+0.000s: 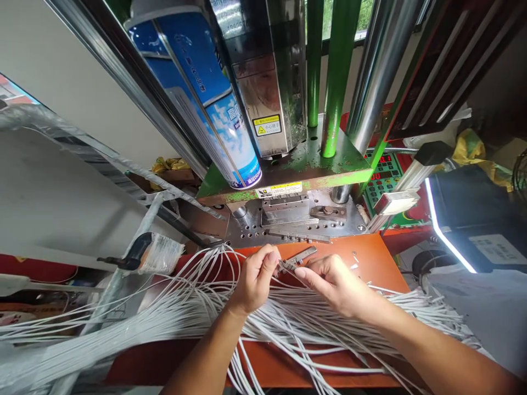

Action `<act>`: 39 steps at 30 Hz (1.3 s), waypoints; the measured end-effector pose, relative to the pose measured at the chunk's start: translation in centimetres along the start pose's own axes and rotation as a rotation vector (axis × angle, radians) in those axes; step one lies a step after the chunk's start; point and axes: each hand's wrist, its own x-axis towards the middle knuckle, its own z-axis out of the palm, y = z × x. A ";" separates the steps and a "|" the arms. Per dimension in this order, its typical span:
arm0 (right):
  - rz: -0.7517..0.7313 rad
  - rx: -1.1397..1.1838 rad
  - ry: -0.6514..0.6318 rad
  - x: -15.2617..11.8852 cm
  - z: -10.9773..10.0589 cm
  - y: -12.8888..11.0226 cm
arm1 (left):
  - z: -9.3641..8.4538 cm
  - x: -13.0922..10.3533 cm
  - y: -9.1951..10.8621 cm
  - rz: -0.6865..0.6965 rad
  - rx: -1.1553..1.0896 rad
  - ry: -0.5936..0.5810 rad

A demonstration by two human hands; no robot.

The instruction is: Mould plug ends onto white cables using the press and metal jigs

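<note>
Over the orange tabletop my left hand [255, 280] is closed in a pinch, thumb against the curled fingers. What lies inside that pinch is mostly hidden. My right hand [335, 282] is closed with its thumb pressed on a narrow metal piece [291, 268] that reaches toward my left fingertips. Just behind both hands a flat grey metal bar [303, 255] slants; whether it joins the narrow piece I cannot tell. Beneath my wrists spreads a large bundle of thin white cables [197, 307].
A press with a green plate [321, 156] stands ahead, its metal mould block [288, 211] on the drilled bed. A blue spray can [206, 93] stands on the plate. A control panel [385, 184] and lit lamp strip [447, 230] are right; a clamp handle [135, 252] is left.
</note>
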 end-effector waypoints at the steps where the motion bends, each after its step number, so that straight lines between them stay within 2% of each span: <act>1: 0.035 0.065 -0.027 0.0 0.1 0.1 | 0.1 -0.1 -0.1 -0.008 -0.037 0.005; 3: 0.077 0.159 -0.100 0.1 0.1 0.4 | 0.3 -0.1 -0.2 -0.012 -0.092 0.014; 5: 0.066 0.120 -0.130 0.2 0.1 0.7 | 0.4 0.0 -0.4 -0.003 -0.082 0.015; 7: -0.006 -0.124 -0.030 0.4 0.1 1.0 | 0.5 0.3 -0.7 0.028 0.022 -0.001; 9: -0.100 -0.473 0.154 0.6 0.1 1.2 | 0.4 0.6 -0.9 0.089 0.194 -0.021; 11: -0.171 -0.734 0.286 0.5 0.3 1.3 | 0.3 0.9 -1.1 0.164 0.357 -0.024; 14: -0.219 -0.853 0.326 0.2 0.7 1.3 | 0.1 1.0 -1.2 0.221 0.474 0.004; 21: -0.152 -0.683 0.249 -0.3 1.0 0.4 | 0.3 0.3 -0.1 0.036 0.267 0.005; 23: -0.080 -0.491 0.169 -0.4 0.7 0.1 | 0.2 0.0 0.1 0.020 0.221 -0.004; 28: 0.152 0.213 -0.161 -0.6 -1.1 -0.5 | -0.4 -0.5 0.7 0.041 0.140 -0.101; 32: 0.187 0.471 -0.322 -0.4 -2.3 -1.1 | -0.5 -0.8 1.3 -0.003 0.021 -0.115; 35: 0.147 0.429 -0.329 -0.1 -2.3 -1.0 | -0.3 -0.7 1.2 -0.057 -0.056 -0.103; 37: 0.072 0.215 -0.200 0.0 -2.0 -0.6 | 0.0 -0.6 0.6 -0.077 -0.084 -0.075; 39: -0.044 -0.135 0.005 0.0 -1.3 0.0 | 0.6 -0.4 -0.1 -0.065 -0.063 -0.005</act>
